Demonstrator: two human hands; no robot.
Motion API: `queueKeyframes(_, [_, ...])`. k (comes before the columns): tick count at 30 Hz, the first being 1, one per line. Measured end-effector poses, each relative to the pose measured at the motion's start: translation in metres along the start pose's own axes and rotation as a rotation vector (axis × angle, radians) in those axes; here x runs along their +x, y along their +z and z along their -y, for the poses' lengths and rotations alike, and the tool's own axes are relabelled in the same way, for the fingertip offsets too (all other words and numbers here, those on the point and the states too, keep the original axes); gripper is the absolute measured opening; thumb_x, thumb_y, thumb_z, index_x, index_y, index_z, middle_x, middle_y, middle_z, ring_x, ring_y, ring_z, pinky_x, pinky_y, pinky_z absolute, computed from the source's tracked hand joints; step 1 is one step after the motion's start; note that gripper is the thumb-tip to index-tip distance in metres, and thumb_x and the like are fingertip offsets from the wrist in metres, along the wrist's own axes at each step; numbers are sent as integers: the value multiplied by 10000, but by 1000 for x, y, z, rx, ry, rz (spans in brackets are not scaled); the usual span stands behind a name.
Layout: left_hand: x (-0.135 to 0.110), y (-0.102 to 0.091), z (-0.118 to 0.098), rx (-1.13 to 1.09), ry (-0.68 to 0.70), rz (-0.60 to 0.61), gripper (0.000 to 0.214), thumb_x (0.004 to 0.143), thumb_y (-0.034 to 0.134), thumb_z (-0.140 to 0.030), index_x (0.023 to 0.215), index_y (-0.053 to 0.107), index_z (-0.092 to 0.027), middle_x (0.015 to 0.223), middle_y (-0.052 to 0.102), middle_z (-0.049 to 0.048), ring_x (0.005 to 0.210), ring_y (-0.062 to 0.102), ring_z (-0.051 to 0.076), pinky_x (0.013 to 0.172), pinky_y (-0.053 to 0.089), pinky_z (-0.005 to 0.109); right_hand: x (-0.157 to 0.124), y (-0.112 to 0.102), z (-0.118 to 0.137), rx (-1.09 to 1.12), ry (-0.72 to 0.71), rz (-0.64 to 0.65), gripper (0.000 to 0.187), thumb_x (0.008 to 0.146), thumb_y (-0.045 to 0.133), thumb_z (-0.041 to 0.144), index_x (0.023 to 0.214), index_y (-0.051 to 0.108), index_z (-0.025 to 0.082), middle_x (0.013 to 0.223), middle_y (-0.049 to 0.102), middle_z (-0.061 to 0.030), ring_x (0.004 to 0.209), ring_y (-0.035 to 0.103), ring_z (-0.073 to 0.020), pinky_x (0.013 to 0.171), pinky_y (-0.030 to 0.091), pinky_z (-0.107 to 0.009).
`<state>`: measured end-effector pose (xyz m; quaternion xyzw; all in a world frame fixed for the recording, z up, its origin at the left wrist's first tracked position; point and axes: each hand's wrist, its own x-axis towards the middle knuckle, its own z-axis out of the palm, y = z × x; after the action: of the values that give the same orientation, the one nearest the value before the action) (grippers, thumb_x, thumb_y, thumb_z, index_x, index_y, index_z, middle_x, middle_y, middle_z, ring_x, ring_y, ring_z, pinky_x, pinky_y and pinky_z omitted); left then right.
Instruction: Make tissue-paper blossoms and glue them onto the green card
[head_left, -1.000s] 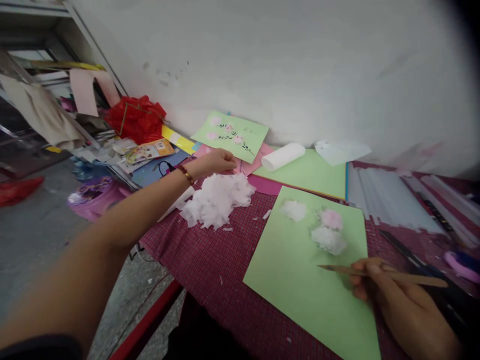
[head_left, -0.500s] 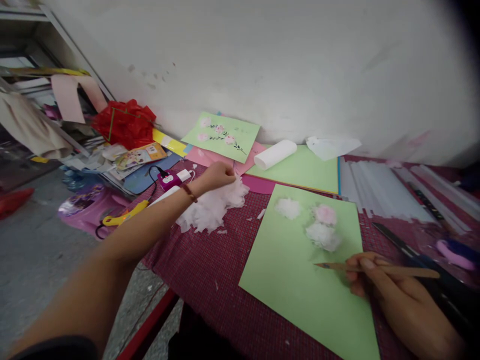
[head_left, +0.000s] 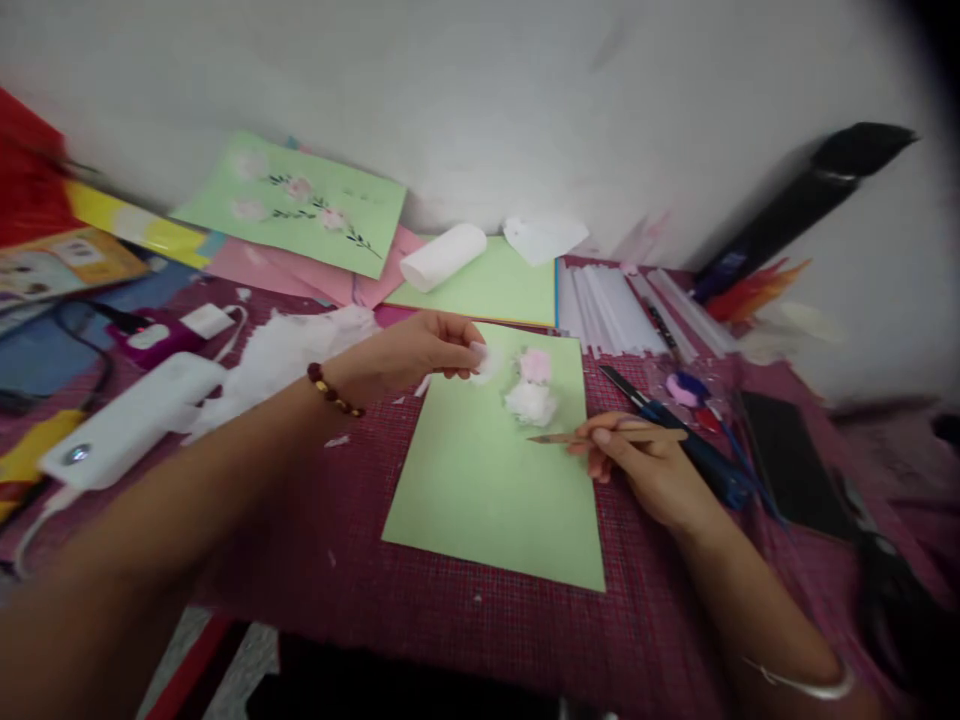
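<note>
A pale green sheet (head_left: 487,490) lies on the table, bearing a pink ruffled paper flower (head_left: 535,365) and a white one (head_left: 531,402). Over the sheet's upper left corner, my left hand (head_left: 439,345) pinches what looks like a small piece of white tissue paper (head_left: 478,351). Its fingertips partly cover another white tuft (head_left: 493,362) on the sheet. My right hand (head_left: 637,465) grips a flat, pointed wooden stick (head_left: 559,438) like a pencil, its tip just below the white flower. Behind my left forearm spreads a heap of white tissue pieces (head_left: 277,355).
A green card with a flower branch (head_left: 315,205) leans at the back beside a white paper roll (head_left: 444,257). Glue sticks (head_left: 607,305), a blue-handled knife (head_left: 697,450) and a dark flat slab (head_left: 795,460) lie right. A white device with a cable (head_left: 135,420) sits left.
My left hand has moved right from the tissue heap to the green sheet. My right hand still holds the stick near the white flower. The view has turned right.
</note>
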<state>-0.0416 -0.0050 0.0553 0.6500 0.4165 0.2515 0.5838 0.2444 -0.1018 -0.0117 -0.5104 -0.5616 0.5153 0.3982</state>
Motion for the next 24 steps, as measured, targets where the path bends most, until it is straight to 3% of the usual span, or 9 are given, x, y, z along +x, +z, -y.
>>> queueKeyframes(5, [27,30,31,-168,40,25,71,716,630,-208,753,612,-151,614,572,-34,548,480,49,553,379,184,-2,2,1,-94,-87,-41,221,875,597,381,874,699,185,754,694,-33,553,596,-121,494,494,-253])
queueKeyframes(10, [26,32,51,-170,-4,43,57,692,618,-193,729,609,-151,648,584,-29,576,484,53,564,377,182,-3,9,4,-287,-222,-72,203,905,563,306,810,716,212,761,686,-16,711,651,-139,680,526,-283])
queueKeyframes(13, [24,27,50,-169,-15,107,62,658,610,-192,700,597,-148,708,625,-3,609,504,70,580,392,199,-2,11,3,-304,-210,-94,201,914,549,311,836,705,210,814,694,-20,652,639,-121,644,525,-278])
queueKeyframes(16, [21,20,41,-89,10,274,58,631,600,-186,677,604,-150,753,649,12,642,520,84,604,407,210,-2,11,1,-214,-144,-166,194,911,551,354,914,676,206,844,690,-20,575,622,-107,579,533,-271])
queueKeyframes(20, [16,19,27,122,16,472,86,685,586,-203,751,628,-166,655,594,-21,578,486,76,555,364,196,-1,11,-2,-131,-110,-198,220,898,562,391,958,653,201,864,687,-31,572,629,-117,559,548,-276])
queueKeyframes(24, [18,36,27,350,108,369,160,725,551,-179,864,629,-171,603,509,-46,523,416,63,501,291,192,1,11,-2,-104,-89,-202,203,897,566,386,941,652,207,864,683,-32,570,628,-118,553,553,-273])
